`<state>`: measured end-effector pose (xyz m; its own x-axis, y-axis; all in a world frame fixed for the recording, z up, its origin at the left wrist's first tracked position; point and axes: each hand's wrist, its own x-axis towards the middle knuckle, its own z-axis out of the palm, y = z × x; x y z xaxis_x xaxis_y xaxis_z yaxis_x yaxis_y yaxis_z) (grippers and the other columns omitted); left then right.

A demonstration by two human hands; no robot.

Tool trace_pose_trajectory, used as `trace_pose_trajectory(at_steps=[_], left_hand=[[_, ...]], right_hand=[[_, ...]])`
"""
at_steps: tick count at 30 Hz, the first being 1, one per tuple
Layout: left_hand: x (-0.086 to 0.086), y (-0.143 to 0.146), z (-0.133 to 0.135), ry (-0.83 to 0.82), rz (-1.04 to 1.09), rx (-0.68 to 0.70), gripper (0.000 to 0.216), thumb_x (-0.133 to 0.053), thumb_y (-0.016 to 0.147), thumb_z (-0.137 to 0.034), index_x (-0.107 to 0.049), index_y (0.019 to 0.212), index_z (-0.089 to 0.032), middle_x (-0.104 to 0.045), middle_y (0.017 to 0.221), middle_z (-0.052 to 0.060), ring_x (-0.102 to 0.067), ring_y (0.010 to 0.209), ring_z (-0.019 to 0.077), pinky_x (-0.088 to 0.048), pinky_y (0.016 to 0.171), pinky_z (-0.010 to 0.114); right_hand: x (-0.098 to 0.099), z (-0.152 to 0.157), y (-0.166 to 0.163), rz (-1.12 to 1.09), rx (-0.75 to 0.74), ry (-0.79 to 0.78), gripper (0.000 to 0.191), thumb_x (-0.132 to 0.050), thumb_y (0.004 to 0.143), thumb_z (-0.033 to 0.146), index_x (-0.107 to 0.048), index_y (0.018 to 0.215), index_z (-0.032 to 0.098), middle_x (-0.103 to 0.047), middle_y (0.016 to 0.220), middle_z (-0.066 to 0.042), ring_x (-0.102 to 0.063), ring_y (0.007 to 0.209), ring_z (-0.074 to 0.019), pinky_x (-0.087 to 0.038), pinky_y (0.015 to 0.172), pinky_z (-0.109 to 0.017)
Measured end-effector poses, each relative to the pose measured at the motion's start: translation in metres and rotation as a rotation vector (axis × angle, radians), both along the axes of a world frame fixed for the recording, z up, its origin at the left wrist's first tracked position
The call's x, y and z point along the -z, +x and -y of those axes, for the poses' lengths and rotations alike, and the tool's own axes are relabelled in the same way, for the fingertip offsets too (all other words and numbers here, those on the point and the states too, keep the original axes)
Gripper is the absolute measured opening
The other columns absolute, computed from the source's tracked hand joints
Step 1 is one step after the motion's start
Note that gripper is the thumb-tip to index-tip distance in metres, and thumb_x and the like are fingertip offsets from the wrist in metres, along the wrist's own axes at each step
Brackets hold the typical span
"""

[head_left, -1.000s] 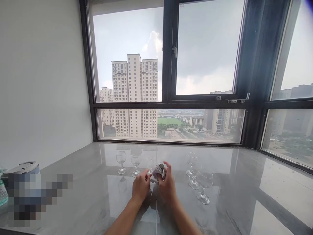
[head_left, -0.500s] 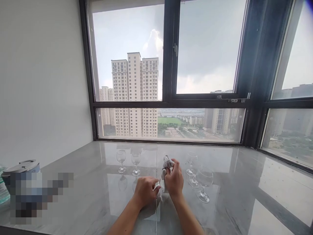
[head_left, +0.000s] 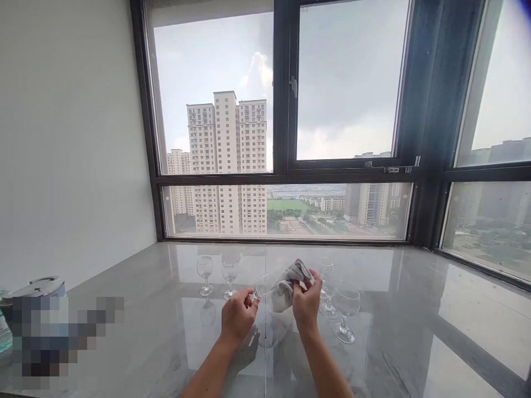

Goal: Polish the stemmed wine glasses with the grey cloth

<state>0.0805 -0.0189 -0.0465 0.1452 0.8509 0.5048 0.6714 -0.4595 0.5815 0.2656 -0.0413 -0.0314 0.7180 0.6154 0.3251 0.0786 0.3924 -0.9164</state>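
Observation:
My left hand (head_left: 237, 316) pinches the stem of a clear wine glass (head_left: 263, 287) that lies on its side above the grey marble counter (head_left: 406, 320). My right hand (head_left: 307, 303) grips a grey cloth (head_left: 288, 283) pressed over the glass's bowl. Both hands are closed. Two small stemmed glasses (head_left: 205, 273) (head_left: 229, 278) stand upright just left of my hands. To the right stand more glasses, the nearest a larger one (head_left: 345, 313), with others (head_left: 327, 287) partly hidden behind my right hand.
A large dark-framed window (head_left: 286, 166) runs along the far edge of the counter. A white wall (head_left: 70, 143) closes the left side. A lidded container (head_left: 39, 288) and a blurred patch sit at the counter's near left corner.
The glass has turned onto its side between my hands. My right hand with the cloth has moved right and up over the bowl. My left hand has shifted to the stem.

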Motion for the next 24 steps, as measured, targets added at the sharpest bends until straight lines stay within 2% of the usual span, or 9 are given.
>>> trace_pose_trajectory(at_steps=[4,9,12,17,20,22,24], left_hand=[[0.005,0.0,-0.003,0.002,-0.012,0.017,0.022,-0.057,0.085,-0.029,-0.069,0.101,-0.021,-0.066,0.076,0.001,-0.061,0.077,0.0174,-0.041,0.071,0.026],[0.004,0.003,-0.002,-0.004,-0.056,0.084,0.016,-0.06,0.081,-0.023,-0.07,0.093,-0.021,-0.065,0.073,0.0,-0.059,0.077,0.0169,-0.04,0.071,0.026],[0.0,0.004,0.001,0.007,-0.045,0.097,0.012,-0.059,0.081,-0.024,-0.069,0.087,-0.021,-0.063,0.071,0.0,-0.057,0.071,0.0154,-0.039,0.069,0.025],[-0.002,0.004,0.003,0.015,-0.037,0.066,0.014,-0.058,0.081,-0.025,-0.069,0.088,-0.02,-0.063,0.07,0.0,-0.057,0.07,0.0156,-0.039,0.068,0.025],[-0.001,0.004,0.001,0.003,-0.041,0.046,0.015,-0.057,0.082,-0.026,-0.069,0.089,-0.02,-0.063,0.07,0.0,-0.057,0.07,0.0157,-0.038,0.068,0.025],[0.0,0.004,0.0,-0.008,-0.033,0.032,0.016,-0.057,0.082,-0.026,-0.069,0.09,-0.02,-0.063,0.07,0.0,-0.057,0.07,0.0154,-0.038,0.067,0.025],[0.0,0.004,0.0,-0.021,-0.032,0.012,0.016,-0.057,0.083,-0.027,-0.069,0.089,-0.02,-0.063,0.07,0.0,-0.057,0.069,0.0153,-0.037,0.066,0.025]], right_hand=[[-0.005,-0.001,0.004,-0.215,0.04,0.187,0.07,-0.068,0.072,0.033,-0.034,0.132,0.027,-0.061,0.107,-0.004,-0.063,0.086,-0.0171,-0.054,0.072,-0.031],[-0.006,-0.002,0.005,-0.301,-0.141,0.248,0.062,-0.07,0.07,0.035,-0.037,0.123,0.031,-0.06,0.101,0.002,-0.062,0.082,-0.014,-0.055,0.066,-0.028],[-0.004,0.0,0.002,-0.139,-0.143,0.151,0.059,-0.064,0.073,0.03,-0.038,0.125,0.029,-0.061,0.097,0.002,-0.062,0.079,-0.0144,-0.053,0.067,-0.028],[0.001,0.005,-0.005,0.337,-0.006,-0.078,0.065,-0.047,0.074,0.016,-0.033,0.137,0.027,-0.065,0.104,-0.004,-0.062,0.082,-0.0195,-0.048,0.071,-0.031],[0.002,0.006,-0.006,0.496,0.022,-0.187,0.062,-0.041,0.074,0.013,-0.039,0.135,0.026,-0.065,0.104,-0.006,-0.062,0.083,-0.0216,-0.045,0.067,-0.031],[0.001,0.006,-0.006,0.536,-0.016,-0.16,0.054,-0.042,0.075,0.014,-0.047,0.128,0.025,-0.066,0.102,-0.006,-0.062,0.088,-0.0221,-0.046,0.07,-0.031],[0.0,0.006,-0.006,0.51,-0.09,-0.064,0.045,-0.044,0.08,0.019,-0.053,0.123,0.024,-0.067,0.1,-0.006,-0.062,0.091,-0.0217,-0.047,0.075,-0.032]])
